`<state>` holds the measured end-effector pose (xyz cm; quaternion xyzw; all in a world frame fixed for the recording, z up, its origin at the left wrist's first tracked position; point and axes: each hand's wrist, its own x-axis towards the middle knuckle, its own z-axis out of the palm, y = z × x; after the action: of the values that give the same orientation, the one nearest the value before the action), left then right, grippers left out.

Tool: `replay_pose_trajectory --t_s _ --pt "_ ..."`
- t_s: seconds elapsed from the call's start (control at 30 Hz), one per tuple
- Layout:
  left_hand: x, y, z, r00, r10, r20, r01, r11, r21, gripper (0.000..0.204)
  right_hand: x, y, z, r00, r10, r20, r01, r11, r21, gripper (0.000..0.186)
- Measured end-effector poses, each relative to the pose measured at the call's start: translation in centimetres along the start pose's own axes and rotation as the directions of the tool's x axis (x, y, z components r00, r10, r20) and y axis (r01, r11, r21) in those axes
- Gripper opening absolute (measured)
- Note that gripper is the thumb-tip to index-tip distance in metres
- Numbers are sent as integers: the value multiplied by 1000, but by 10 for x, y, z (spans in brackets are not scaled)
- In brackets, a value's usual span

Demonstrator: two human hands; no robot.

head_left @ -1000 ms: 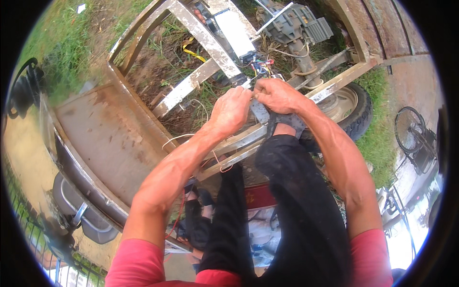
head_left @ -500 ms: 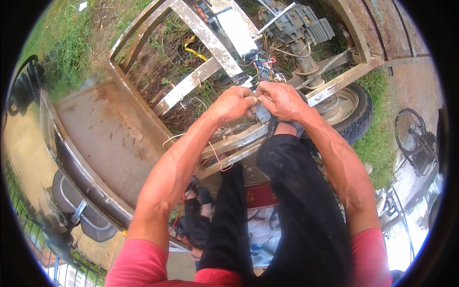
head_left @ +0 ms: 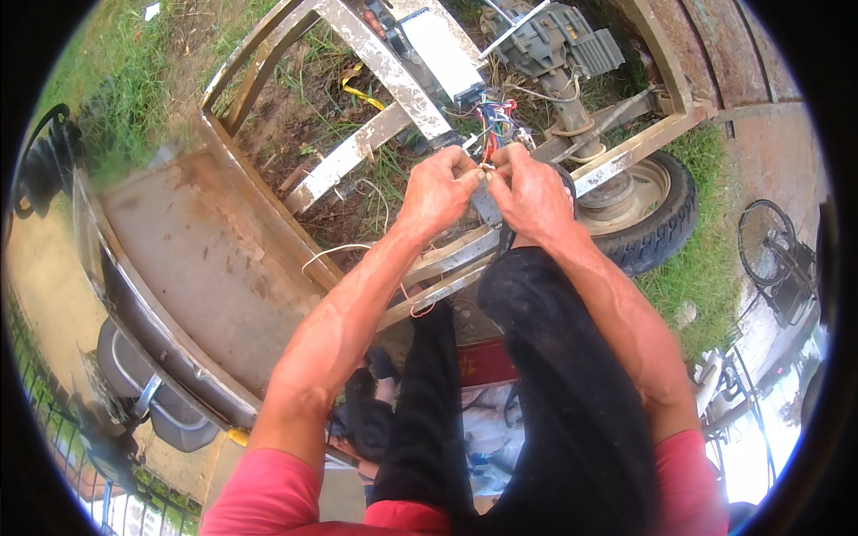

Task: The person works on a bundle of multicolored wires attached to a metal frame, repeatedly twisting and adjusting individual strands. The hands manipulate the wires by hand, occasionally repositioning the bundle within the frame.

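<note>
My left hand (head_left: 441, 189) and my right hand (head_left: 534, 195) meet over the metal frame (head_left: 451, 256), fingertips almost touching. Both pinch thin wire ends (head_left: 486, 166) between thumb and forefinger; a reddish-orange strand runs down to them. Just beyond my fingers, a bundle of coloured wires (head_left: 497, 116) in red, blue and white spills from a flat silver box (head_left: 438, 52) with a dark connector end. How the strands join at my fingertips is too small to make out.
A geared motor and axle (head_left: 559, 54) lie at the far right, above a tyre (head_left: 684, 214). Rusty sheet metal (head_left: 201, 237) spans the left side. A loose pale wire (head_left: 335, 248) hangs by my left forearm. Another person's leg (head_left: 366, 415) shows below. A bicycle wheel (head_left: 766, 241) stands far right.
Both hands have turned and shifted slightly, with the fingertips moving a little nearer to me. More of the coloured wire bundle and the orange strand now shows between them.
</note>
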<state>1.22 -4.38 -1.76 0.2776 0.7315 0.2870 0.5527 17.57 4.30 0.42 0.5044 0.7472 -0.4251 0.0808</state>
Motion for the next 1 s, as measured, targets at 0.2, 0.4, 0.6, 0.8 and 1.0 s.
replay_pose_trajectory --t_s 0.2,0.4,0.6,0.8,1.0 --pt "-4 -5 16 956 265 -123 -233 946 226 17 -11 -11 -5 990 139 5 -139 986 95 28" --pt "-3 -3 14 999 32 9 -32 999 41 19 -19 -20 -10 992 130 -7 -126 973 192 29" --pt "-3 10 6 997 4 74 -9 998 64 27 -21 -8 2 990 132 -42 -109 931 349 27" --pt "7 9 0 988 69 140 -89 986 140 24 -20 -3 8 986 147 -80 -109 926 360 26" --pt "23 -7 -4 870 -215 444 429 773 -468 18 -17 0 8 986 145 -79 -101 909 404 24"
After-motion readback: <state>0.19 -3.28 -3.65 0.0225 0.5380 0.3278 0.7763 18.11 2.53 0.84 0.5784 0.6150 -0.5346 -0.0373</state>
